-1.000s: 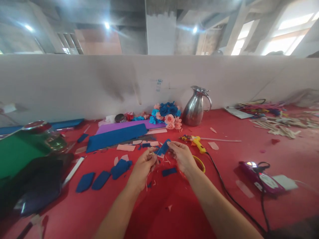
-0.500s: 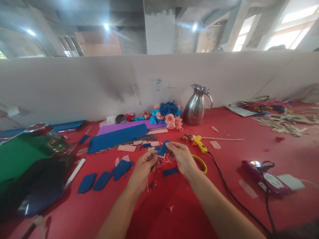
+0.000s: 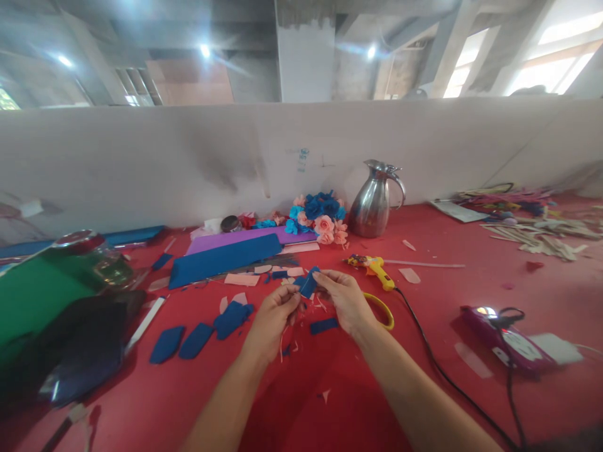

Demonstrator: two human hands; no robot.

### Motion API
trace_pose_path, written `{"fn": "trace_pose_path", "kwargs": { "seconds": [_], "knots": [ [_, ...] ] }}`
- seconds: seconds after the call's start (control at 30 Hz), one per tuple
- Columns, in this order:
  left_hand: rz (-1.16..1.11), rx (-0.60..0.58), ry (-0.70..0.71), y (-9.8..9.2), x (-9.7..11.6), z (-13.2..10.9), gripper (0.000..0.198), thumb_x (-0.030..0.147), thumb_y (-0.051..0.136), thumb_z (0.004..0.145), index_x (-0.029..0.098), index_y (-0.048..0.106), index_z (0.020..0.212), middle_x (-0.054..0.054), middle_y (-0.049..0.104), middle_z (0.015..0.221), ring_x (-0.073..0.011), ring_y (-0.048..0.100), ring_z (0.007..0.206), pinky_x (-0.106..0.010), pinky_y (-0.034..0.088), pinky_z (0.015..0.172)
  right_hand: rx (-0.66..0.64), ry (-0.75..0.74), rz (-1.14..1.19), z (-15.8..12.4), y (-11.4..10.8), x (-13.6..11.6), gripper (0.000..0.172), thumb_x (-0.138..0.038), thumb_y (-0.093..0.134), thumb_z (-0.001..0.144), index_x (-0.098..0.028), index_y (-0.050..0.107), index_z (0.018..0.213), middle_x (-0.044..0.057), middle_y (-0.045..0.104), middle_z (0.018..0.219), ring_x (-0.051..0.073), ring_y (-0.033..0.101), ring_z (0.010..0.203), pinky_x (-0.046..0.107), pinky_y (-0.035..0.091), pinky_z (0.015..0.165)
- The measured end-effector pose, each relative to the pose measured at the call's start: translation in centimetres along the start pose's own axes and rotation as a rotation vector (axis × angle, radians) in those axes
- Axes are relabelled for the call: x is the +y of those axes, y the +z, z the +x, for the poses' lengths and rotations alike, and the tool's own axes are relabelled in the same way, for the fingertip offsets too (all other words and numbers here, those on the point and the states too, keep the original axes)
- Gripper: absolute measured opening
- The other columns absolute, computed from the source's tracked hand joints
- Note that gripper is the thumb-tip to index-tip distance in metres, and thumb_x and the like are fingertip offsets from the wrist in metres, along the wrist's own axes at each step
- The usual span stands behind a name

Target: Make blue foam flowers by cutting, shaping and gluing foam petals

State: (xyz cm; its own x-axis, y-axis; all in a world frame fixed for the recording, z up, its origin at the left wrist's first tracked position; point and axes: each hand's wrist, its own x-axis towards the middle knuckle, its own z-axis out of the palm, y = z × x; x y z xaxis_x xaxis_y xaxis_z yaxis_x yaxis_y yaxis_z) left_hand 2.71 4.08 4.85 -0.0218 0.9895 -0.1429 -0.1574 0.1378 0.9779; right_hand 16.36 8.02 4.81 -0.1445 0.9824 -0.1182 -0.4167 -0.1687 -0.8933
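A small piece of blue crepe paper [image 3: 309, 284] is pinched between my two hands above the red table. My left hand [image 3: 276, 314] grips its left edge, and my right hand [image 3: 343, 299] holds the upper right corner; the fingers of both are closed. Just below lies a blue paper strip [image 3: 324, 326]. To the left are cut blue petal pieces [image 3: 196, 341] and a blue stack [image 3: 233, 319]. Pink paper scraps [image 3: 242, 279] lie beyond my hands. A yellow ring-shaped handle [image 3: 387, 312] shows partly behind my right wrist.
A yellow glue gun [image 3: 382, 274] with a black cord lies right of my hands. Behind stand a steel jug [image 3: 372, 207] and a bunch of paper flowers [image 3: 324, 223]. A purple power strip [image 3: 511, 342] is at right; a glass jar [image 3: 110, 267] and green sheet [image 3: 35, 307] at left.
The view has shifted slightly, so everything sits a little further right. Both hands keep their hold on the blue paper, with hardly any movement.
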Motion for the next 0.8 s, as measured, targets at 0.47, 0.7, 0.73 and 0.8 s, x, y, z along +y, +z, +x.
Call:
{"fn": "trace_pose_path", "kwargs": {
  "seconds": [0.47,0.7,0.73,0.8],
  "knots": [
    [0.037,-0.017,0.042,-0.18,-0.24,0.12,0.023,0.036,0.067,0.073,0.016,0.059,0.081,0.003,0.055,0.06,-0.0068,0.038,0.048,-0.022,0.028,0.049,-0.038,-0.025,-0.068,-0.26,0.21,-0.35,0.024,-0.038,0.078,0.056,-0.017,0.071,0.065,0.001,0.068,0.062,0.011,0.056,0.058,0.024,0.043,0.061],
    [0.057,-0.035,0.04,-0.15,-0.01,-0.04,0.025,0.038,0.068,0.071,0.016,0.058,0.075,0.002,0.055,0.06,-0.0072,0.039,0.049,-0.022,0.028,0.05,-0.048,-0.062,-0.15,-0.31,0.23,-0.28,0.022,-0.038,0.075,0.058,-0.017,0.07,0.064,0.001,0.068,0.062,0.012,0.054,0.058,0.025,0.041,0.061],
    [0.056,-0.036,0.037,-0.12,0.06,-0.1,0.025,0.039,0.068,0.071,0.016,0.057,0.074,0.003,0.054,0.06,-0.0073,0.039,0.049,-0.022,0.028,0.05,-0.048,-0.065,-0.15,-0.29,0.22,-0.23,0.022,-0.037,0.075,0.058,-0.017,0.07,0.064,0.001,0.068,0.062,0.012,0.054,0.058,0.025,0.041,0.061],
    [0.052,-0.037,0.029,-0.07,0.14,-0.18,0.027,0.04,0.069,0.07,0.017,0.056,0.071,0.003,0.052,0.058,-0.0073,0.038,0.049,-0.022,0.028,0.05,-0.052,-0.07,-0.143,-0.24,0.17,-0.13,0.021,-0.036,0.074,0.059,-0.017,0.071,0.065,0.001,0.067,0.062,0.012,0.053,0.058,0.025,0.041,0.061]
  ]
}}
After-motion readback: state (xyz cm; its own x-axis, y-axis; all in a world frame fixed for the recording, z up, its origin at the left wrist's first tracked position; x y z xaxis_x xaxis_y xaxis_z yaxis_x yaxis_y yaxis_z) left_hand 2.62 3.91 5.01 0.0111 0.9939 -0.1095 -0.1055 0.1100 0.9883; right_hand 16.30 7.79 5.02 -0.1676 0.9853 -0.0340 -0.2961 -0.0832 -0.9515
